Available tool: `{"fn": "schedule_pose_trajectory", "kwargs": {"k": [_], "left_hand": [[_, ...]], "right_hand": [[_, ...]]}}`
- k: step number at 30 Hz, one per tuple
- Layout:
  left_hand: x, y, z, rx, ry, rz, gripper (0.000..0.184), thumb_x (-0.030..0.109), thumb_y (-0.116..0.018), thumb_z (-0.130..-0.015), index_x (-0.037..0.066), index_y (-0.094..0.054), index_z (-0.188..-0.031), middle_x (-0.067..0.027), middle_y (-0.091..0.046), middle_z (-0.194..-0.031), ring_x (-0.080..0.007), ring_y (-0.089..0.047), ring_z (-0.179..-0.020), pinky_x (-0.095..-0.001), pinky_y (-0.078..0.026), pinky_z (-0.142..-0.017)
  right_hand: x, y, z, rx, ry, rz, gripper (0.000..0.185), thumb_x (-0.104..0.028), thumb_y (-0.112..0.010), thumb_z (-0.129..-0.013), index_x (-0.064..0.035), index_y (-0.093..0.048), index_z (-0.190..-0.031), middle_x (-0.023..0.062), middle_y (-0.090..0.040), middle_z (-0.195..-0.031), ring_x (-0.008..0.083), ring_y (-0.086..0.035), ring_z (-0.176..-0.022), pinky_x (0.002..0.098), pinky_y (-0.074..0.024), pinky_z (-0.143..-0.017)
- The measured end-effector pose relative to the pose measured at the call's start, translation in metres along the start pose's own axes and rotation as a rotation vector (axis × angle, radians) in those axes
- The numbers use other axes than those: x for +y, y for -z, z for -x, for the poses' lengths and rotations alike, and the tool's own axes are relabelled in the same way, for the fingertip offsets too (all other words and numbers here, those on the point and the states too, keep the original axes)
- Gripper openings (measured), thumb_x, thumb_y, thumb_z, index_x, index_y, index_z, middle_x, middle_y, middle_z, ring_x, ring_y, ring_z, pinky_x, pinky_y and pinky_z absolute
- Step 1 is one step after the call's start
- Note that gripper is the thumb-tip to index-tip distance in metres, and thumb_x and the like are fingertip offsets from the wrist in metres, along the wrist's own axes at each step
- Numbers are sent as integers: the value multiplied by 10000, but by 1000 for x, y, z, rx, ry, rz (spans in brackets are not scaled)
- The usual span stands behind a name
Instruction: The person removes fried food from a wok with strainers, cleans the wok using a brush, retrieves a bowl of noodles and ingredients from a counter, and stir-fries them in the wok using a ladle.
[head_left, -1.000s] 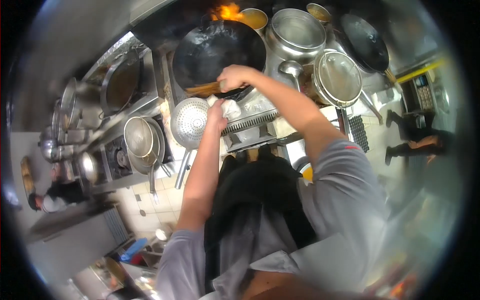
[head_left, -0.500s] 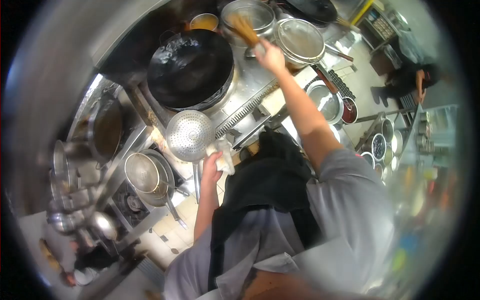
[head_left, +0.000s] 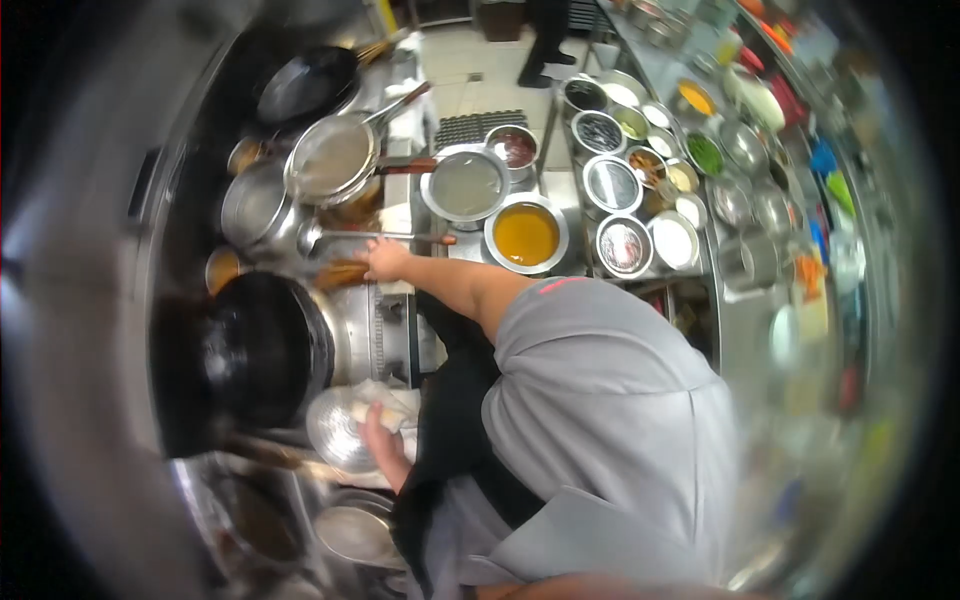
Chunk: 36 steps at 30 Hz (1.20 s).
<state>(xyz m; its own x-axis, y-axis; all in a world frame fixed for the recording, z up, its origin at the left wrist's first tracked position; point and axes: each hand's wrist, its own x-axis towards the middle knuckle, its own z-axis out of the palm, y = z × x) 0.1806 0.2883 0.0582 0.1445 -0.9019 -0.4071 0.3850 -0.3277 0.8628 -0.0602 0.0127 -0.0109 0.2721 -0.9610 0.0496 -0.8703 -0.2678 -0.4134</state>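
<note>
My right hand (head_left: 386, 259) reaches out over the stove edge, its fingers closed round the near end of a bamboo brush (head_left: 340, 273). The brush lies low over the metal top and is slightly blurred. Just beyond it, a ladle (head_left: 345, 235) rests with its handle pointing right, close to my fingers. A white cloth (head_left: 398, 400) is bunched in my left hand (head_left: 380, 436). That hand is over the right side of a round perforated strainer (head_left: 335, 430), which the cloth partly covers. I cannot tell whether the hand touches the strainer.
A black wok (head_left: 255, 345) sits on the burner at left. Beyond it are a metal pot (head_left: 253, 203) and a mesh skimmer (head_left: 330, 158). A bowl of amber liquid (head_left: 526, 236) stands right of my arm, near several ingredient tins (head_left: 612, 184). A person's legs (head_left: 545, 40) show at the back.
My view has turned to the right. The brush has come down from the pot towards the stove edge in my right hand. The cloth in my left hand now overlaps the strainer.
</note>
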Motion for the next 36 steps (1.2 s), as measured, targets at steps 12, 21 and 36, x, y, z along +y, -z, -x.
{"fn": "schedule_pose_trajectory", "kwargs": {"k": [12, 21, 36], "left_hand": [[-18, -130, -36, -467, 176, -239, 323, 85, -602, -872, -45, -538, -1161, -136, -614, -998, -269, -638, -852, -399, -530, -741], [-99, -295, 38, -903, 345, -661, 438, 126, -637, -858, -34, -526, -1249, -138, -596, -1127, -263, -602, -945, -384, -502, -802], [-285, -500, 237, -1370, 443, -840, 503, 88, -691, -822, -36, -504, -1271, -131, -599, -1129, -240, -596, -969, -347, -477, -846]], "right_hand": [[77, -3, 179, -411, 316, -326, 363, -418, -675, -846, -67, -739, -913, 122, -708, -790, 258, -670, -703, 394, -535, -643], [180, 112, 464, -61, -89, -494, 338, -379, -659, -863, -57, -732, -936, 137, -712, -874, 294, -660, -800, 410, -520, -732], [318, 140, 990, 2006, -1500, -1579, 487, -420, -544, -921, 38, -468, -1069, 131, -593, -753, 239, -614, -618, 361, -527, -565]]}}
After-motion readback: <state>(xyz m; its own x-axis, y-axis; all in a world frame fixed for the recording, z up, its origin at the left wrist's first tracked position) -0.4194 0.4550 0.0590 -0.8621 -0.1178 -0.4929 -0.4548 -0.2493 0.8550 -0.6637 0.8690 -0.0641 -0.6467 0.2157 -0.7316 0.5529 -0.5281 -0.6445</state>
